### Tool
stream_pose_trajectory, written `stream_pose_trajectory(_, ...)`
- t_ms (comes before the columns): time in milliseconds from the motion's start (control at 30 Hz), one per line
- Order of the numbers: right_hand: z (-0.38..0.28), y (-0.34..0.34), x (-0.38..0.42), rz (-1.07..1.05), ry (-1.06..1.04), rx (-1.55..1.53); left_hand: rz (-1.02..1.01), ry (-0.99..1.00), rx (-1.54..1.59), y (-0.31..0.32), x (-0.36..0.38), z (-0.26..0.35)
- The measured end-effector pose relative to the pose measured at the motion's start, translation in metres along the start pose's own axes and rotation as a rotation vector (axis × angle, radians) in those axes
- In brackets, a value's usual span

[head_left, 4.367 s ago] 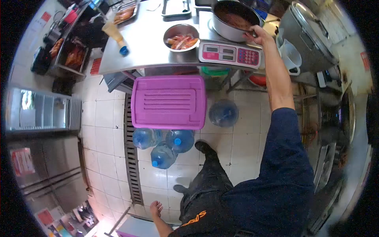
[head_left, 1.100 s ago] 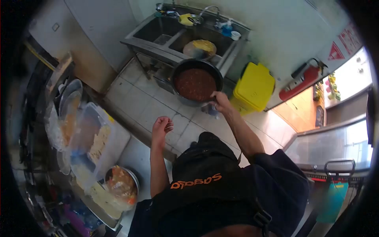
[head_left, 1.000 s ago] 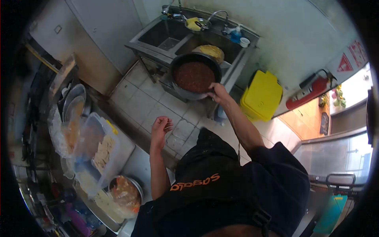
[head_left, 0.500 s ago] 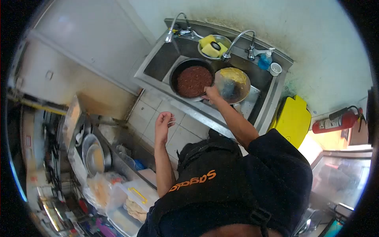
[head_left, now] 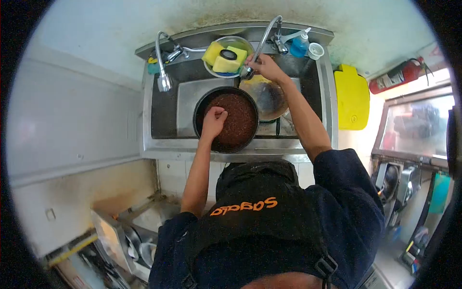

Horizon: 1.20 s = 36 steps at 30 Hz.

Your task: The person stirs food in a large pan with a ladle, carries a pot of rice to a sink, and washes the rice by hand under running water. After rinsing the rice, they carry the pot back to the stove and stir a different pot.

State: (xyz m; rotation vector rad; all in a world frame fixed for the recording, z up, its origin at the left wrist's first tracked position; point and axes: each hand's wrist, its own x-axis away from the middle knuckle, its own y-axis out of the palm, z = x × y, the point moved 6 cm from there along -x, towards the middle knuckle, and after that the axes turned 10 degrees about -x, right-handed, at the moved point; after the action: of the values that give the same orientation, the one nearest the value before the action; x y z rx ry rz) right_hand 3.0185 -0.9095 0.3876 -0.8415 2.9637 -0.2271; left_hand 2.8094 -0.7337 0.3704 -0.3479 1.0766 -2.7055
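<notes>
A round black pan [head_left: 198, 134] full of reddish-brown, grainy contents [head_left: 238, 115] rests at the front of the steel sink. Over the left part of these contents is my left hand [head_left: 213, 123], fingers curled together; whether they touch the contents or hold anything is hidden. My right hand [head_left: 267, 67] is closed around the lower end of the right faucet [head_left: 248, 72]. Beneath that hand lies a pan with yellow residue [head_left: 267, 98], partly behind the black pan. No water stream is visible from the spout.
Left of the pan hangs a second faucet [head_left: 163, 82]. A metal bowl [head_left: 249, 45] with yellow sponges [head_left: 226, 65] stands at the sink's back. On the right ledge are a blue soap bottle [head_left: 299, 45] and a white cup [head_left: 315, 51]. A yellow bin [head_left: 351, 98] stands beside the sink.
My view has turned to face the sink squarely. My right hand has left the pan's rim for the right faucet. My left hand has moved from beside the sink to over the pan.
</notes>
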Motion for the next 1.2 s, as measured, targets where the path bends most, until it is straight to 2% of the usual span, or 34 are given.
stream_pose_trajectory(67,-0.047,0.014,0.033,-0.055,0.139,-0.295,-0.084,0.018,0.125,0.015,-0.01,-0.007)
stream_pose_trajectory(100,-0.076,0.018,0.048,-0.049,0.152,-0.424,-0.163,-0.076,0.227,0.032,-0.02,-0.023)
stream_pose_trajectory(133,-0.076,0.016,0.051,-0.028,0.167,-0.416,-0.187,-0.071,0.237,0.034,-0.023,-0.017)
stream_pose_trajectory(200,-0.076,0.015,0.055,-0.059,0.2,-0.474,-0.339,-0.314,0.903,0.05,-0.023,-0.009)
stream_pose_trajectory(233,-0.077,0.017,0.058,-0.042,0.214,-0.503,-0.357,-0.316,0.909,0.051,-0.023,-0.004)
stream_pose_trajectory(400,-0.065,0.005,0.061,-0.016,0.148,-0.405,-0.175,-0.271,0.677,0.039,-0.027,-0.004)
stream_pose_trajectory(467,-0.042,-0.02,0.065,0.014,0.27,-0.385,-0.194,-0.3,0.731,0.04,-0.024,-0.014)
stream_pose_trajectory(500,-0.007,-0.045,0.058,0.008,0.273,-0.377,-0.209,-0.333,0.782,0.043,-0.022,-0.017)
stream_pose_trajectory(533,0.052,-0.093,0.044,0.267,0.331,-0.105,-0.201,-0.339,0.79,0.042,-0.02,-0.015)
stream_pose_trajectory(567,0.082,-0.129,0.034,0.517,0.378,0.169,-0.211,-0.384,0.832,0.04,-0.017,-0.012)
stream_pose_trajectory(600,0.082,-0.131,0.022,0.502,0.38,0.168,-0.22,-0.43,0.872,0.039,-0.014,-0.011)
stream_pose_trajectory(667,0.105,-0.113,0.017,0.664,0.751,-0.955,-0.205,-0.489,0.924,0.039,-0.01,-0.011)
stream_pose_trajectory(700,0.104,-0.099,0.001,0.496,0.713,-1.318,-0.199,-0.535,0.973,0.04,-0.008,-0.013)
stream_pose_trajectory(733,0.127,-0.102,-0.011,0.469,0.743,-1.315,-0.17,-0.559,0.977,0.041,-0.003,-0.017)
stream_pose_trajectory(800,0.173,-0.111,-0.053,0.441,0.468,-1.731,-0.204,-0.605,1.172,0.044,0.0,-0.023)
stream_pose_trajectory(833,0.171,-0.112,-0.053,0.552,0.324,-1.531,-0.163,-0.626,1.174,0.042,0.004,-0.029)
stream_pose_trajectory(867,0.167,-0.112,-0.05,0.596,0.271,-1.403,-0.13,-0.666,1.244,0.042,0.007,-0.034)
stream_pose_trajectory(933,0.142,-0.117,-0.041,0.662,0.134,-0.683,-0.089,-0.718,1.311,0.046,0.013,-0.04)
stream_pose_trajectory(967,0.136,-0.111,-0.038,0.654,0.147,-0.689,-0.027,-0.773,1.348,0.047,0.017,-0.043)
stream_pose_trajectory(1033,0.092,-0.111,-0.023,0.81,-0.171,0.39,0.032,-0.832,1.381,0.051,0.021,-0.049)
stream_pose_trajectory(1067,0.089,-0.105,-0.018,0.808,-0.166,0.391,0.035,-0.831,1.43,0.055,0.022,-0.049)
stream_pose_trajectory(1133,0.077,-0.096,-0.006,0.933,-0.174,0.647,0.04,-0.826,1.48,0.062,0.02,-0.054)
stream_pose_trajectory(1200,0.066,-0.08,0.018,0.905,-0.151,0.555,0.097,-0.788,1.485,0.065,0.017,-0.064)
